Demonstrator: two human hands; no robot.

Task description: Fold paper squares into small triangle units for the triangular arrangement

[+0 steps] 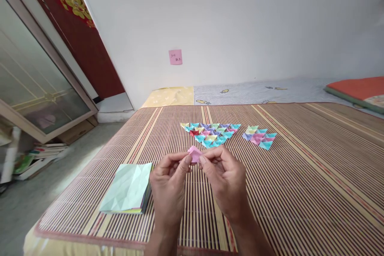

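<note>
A small folded piece of pink paper (195,153) is pinched between both hands, above the striped bamboo mat (120,148). My left hand (171,180) grips its left side with thumb and fingers. On its right side, my right hand (223,180) holds it the same way. Beyond the hands stand rows of small folded paper boats (211,133) in blue, purple, pink, yellow and red. A smaller group of paper boats (259,137) sits to the right. Left of my left hand lies a stack of coloured paper sheets (127,188), a creased pale green one on top.
The mat covers a bed with a patterned sheet (240,90) along the white wall. A pink note (175,57) is stuck there. An orange folded quilt (357,90) lies at the far right. Books (39,158) and a glass-panelled door (45,68) are at the left.
</note>
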